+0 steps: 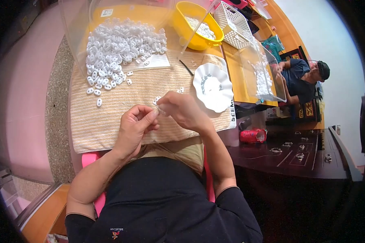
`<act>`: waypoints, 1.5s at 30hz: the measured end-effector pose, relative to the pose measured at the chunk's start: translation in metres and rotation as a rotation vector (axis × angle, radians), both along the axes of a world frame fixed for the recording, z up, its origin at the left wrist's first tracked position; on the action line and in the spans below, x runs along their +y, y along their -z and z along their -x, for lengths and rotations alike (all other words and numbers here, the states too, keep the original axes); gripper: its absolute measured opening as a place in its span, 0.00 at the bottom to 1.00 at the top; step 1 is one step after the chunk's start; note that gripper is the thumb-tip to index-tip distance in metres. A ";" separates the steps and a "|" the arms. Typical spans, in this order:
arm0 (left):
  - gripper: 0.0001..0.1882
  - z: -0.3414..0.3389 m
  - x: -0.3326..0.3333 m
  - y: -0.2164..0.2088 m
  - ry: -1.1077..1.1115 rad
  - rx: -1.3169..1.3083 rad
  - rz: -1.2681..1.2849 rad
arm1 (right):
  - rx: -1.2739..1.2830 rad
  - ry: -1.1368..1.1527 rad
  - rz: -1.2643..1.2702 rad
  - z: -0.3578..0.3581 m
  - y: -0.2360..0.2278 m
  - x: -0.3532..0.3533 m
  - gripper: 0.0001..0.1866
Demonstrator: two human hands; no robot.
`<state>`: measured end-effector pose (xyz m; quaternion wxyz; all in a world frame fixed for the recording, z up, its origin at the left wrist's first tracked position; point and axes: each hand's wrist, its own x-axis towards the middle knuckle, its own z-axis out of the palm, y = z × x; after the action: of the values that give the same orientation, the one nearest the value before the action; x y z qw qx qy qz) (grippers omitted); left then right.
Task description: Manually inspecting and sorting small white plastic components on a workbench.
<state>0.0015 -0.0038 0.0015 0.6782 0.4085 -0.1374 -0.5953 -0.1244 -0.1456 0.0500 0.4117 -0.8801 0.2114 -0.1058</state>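
Observation:
My left hand is closed, thumb and forefinger pinched over the striped towel. My right hand meets it there, its fingers bent together at the left fingertips. Whatever sits between them is too small to make out. Just beyond the right fingers lies a white oval plastic piece with two holes, and another such piece lies a little farther right. To the right of my hands stands a white dish with a wavy rim, holding small greyish bits.
A large heap of white two-hole pieces spills from a clear plastic bin. Behind are a yellow basin and a white perforated basket. A thin black stick lies by the dish. At right, a person sits by another clear bin.

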 end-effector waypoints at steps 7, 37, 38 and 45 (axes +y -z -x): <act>0.05 0.004 0.002 -0.006 0.059 -0.012 0.048 | -0.055 -0.067 -0.283 0.007 0.000 0.006 0.08; 0.11 0.006 0.003 -0.006 0.204 0.065 0.032 | 0.220 0.336 0.590 0.102 -0.002 -0.092 0.09; 0.11 0.006 0.003 -0.007 0.210 0.061 0.015 | 0.257 0.296 0.650 0.102 -0.002 -0.095 0.08; 0.12 0.006 0.003 -0.006 0.251 0.078 0.005 | 0.400 0.137 0.773 0.092 0.003 -0.110 0.07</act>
<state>-0.0048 -0.0005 0.0072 0.6042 0.3627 -0.1623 -0.6907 -0.2165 -0.2558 0.0473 -0.0049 -0.9566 0.2897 -0.0319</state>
